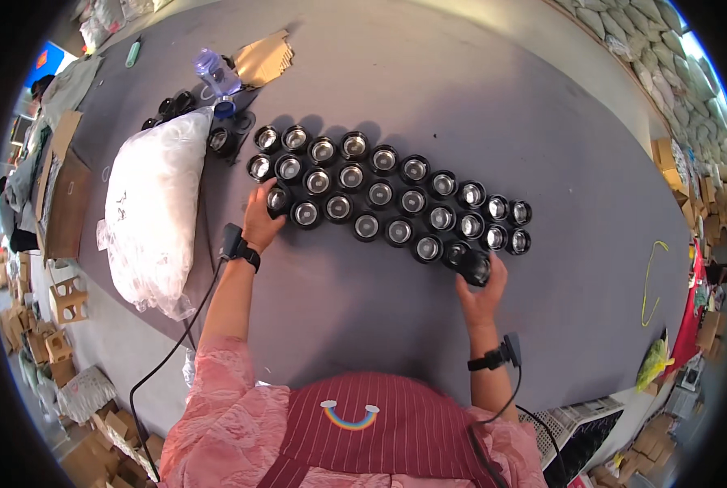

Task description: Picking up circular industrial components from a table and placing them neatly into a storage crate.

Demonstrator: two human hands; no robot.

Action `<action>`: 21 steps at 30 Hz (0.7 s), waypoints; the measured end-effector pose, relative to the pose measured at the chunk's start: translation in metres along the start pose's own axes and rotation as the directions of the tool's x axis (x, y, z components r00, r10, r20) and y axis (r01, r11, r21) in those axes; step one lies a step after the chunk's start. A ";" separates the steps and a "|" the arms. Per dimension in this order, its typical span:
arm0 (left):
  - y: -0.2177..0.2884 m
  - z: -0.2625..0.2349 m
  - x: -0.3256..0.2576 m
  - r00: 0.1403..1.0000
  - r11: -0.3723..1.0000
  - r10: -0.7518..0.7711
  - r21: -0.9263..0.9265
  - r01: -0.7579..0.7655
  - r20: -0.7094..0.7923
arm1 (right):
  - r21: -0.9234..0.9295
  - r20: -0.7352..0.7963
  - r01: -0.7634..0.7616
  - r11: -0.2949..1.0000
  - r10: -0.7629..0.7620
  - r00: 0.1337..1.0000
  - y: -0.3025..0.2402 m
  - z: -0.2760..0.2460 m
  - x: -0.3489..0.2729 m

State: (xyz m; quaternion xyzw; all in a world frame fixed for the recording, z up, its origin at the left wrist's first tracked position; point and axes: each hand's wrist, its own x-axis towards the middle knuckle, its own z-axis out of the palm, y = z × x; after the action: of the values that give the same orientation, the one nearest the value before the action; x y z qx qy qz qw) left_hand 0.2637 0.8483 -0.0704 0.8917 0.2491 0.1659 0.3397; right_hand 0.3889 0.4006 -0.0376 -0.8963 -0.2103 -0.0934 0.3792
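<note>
Three slightly curved rows of black round lids (351,175), each with a shiny silver centre facing up, stand close together on the grey table. At the left end of the nearest row, my left hand (262,220) has its fingers curled round one black lid (278,200), which rests on the table. My right hand (485,294) grips another black lid (476,268) at the near right end. That one is tilted, its dark side showing, and lies against the neighbouring lid (456,254). Both wrists wear black straps with cables.
A bulging white plastic bag (156,211) lies left of the rows. Behind it are several more black lids (176,103), a clear purplish bottle (215,71) and a cardboard piece (263,58). A yellow cord (648,285) lies far right on the table (363,317).
</note>
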 end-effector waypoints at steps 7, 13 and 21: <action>0.003 0.004 -0.016 0.996 0.999 -0.047 0.008 0.048 -0.075 | -0.064 0.191 -0.087 0.994 0.098 0.977 0.019 0.027 0.008; 0.045 0.021 -0.026 0.994 0.978 0.110 -0.177 -0.113 -0.030 | -0.025 0.169 -0.043 0.999 0.047 0.985 0.029 0.029 0.001; 0.041 0.034 -0.032 0.995 0.986 0.071 -0.157 -0.059 0.071 | 0.110 -0.015 -0.064 0.992 0.066 0.998 0.000 0.020 -0.006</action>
State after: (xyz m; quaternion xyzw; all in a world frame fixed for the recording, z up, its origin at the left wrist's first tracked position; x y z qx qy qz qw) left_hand 0.2672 0.7864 -0.0701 0.8760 0.1930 0.1617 0.4115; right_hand 0.3837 0.4135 -0.0535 -0.8797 -0.1820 -0.0778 0.4324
